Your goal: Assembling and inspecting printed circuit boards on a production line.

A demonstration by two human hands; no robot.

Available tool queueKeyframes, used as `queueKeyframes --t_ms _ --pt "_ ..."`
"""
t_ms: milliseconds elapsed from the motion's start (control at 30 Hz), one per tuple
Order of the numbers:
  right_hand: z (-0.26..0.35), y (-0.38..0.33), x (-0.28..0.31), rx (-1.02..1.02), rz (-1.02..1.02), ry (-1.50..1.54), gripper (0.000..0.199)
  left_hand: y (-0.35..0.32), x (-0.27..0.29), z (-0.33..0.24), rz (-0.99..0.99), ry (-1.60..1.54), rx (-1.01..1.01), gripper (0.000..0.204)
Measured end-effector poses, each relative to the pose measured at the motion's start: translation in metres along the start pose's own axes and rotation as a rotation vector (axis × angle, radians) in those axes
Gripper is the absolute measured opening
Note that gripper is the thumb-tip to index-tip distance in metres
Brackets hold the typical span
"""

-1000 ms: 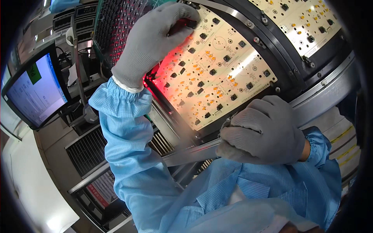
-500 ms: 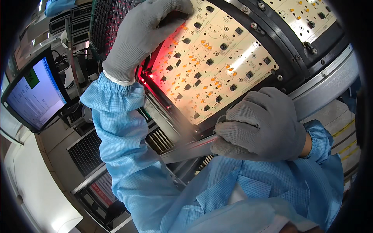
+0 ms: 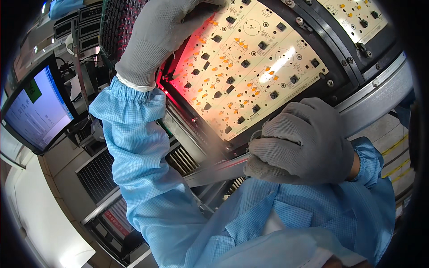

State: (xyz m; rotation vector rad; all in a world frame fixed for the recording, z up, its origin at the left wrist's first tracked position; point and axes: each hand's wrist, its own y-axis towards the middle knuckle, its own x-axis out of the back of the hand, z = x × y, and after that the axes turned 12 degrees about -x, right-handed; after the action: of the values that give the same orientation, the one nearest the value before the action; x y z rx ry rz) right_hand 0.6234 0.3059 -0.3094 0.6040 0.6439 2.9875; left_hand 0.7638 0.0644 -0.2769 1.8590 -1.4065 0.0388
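A pale circuit board (image 3: 243, 67) with black and orange parts lies in a dark fixture frame (image 3: 335, 76). Red light glows along its left edge. My left hand (image 3: 163, 35), in a grey knit glove, reaches over the board's upper left side; the picture's top edge cuts off its fingers, so their grip is unclear. By the board's lower right edge, my gloved right hand (image 3: 299, 143) is closed, its fingers curled inward. A thin dark loop shows at its fingertips, and what it holds is hidden.
A second board (image 3: 353, 18) sits in the fixture at the upper right. A metal rail (image 3: 375, 96) curves along the near side. At left stands a monitor (image 3: 40, 107) with a green patch on its screen. A dark mesh panel (image 3: 118, 31) rises beyond my left wrist.
The board and fixture appear slightly farther right in the picture, their right side higher. My left hand appears a little higher. My right hand has barely moved and stays closed.
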Motion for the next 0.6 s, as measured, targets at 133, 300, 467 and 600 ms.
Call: queueKeyframes --t_ms 133,300,467,600 --pt "-0.002 -0.001 -0.001 -0.035 -0.001 -0.011 0.03 0.009 -0.004 -0.003 0.036 0.046 -0.035 0.019" --pt "0.0 0.001 0.001 -0.046 -0.021 0.002 0.029 0.038 -0.008 -0.038 0.457 0.712 0.402 0.019" --pt "-0.005 -0.007 -0.005 -0.023 -0.024 -0.008 0.03 0.023 -0.009 -0.024 0.221 0.393 0.195 0.028" --pt "0.002 -0.007 -0.008 -0.045 -0.015 0.008 0.03 0.034 -0.013 -0.049 0.324 0.593 0.556 0.032"
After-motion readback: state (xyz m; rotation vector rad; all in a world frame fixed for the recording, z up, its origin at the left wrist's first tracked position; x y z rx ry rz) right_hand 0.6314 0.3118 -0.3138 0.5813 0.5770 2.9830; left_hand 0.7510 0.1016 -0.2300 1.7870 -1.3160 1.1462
